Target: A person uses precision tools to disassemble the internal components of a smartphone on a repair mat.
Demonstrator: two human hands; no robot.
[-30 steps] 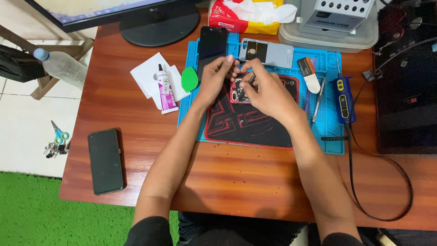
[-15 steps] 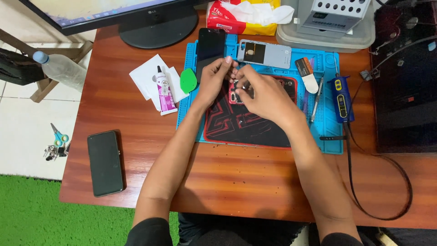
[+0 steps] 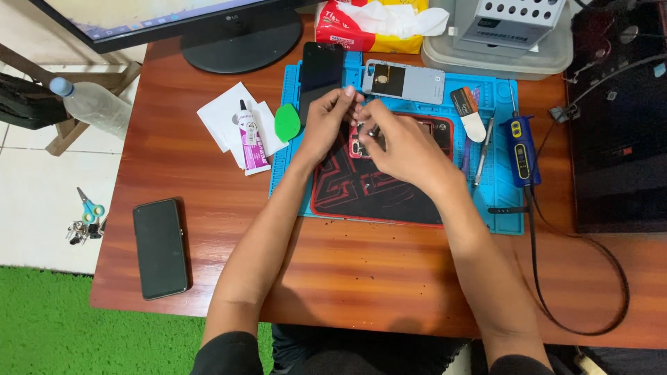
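Resting on blue mat, wooden desk

Blue work mat; black pad with red line pattern; green pick; reddish-brown table.

- phone repair bench at home: blue repair mat on wooden counter
- opened phone, glue tube, electric screwdriver
- monitor, tiled floor, green rug
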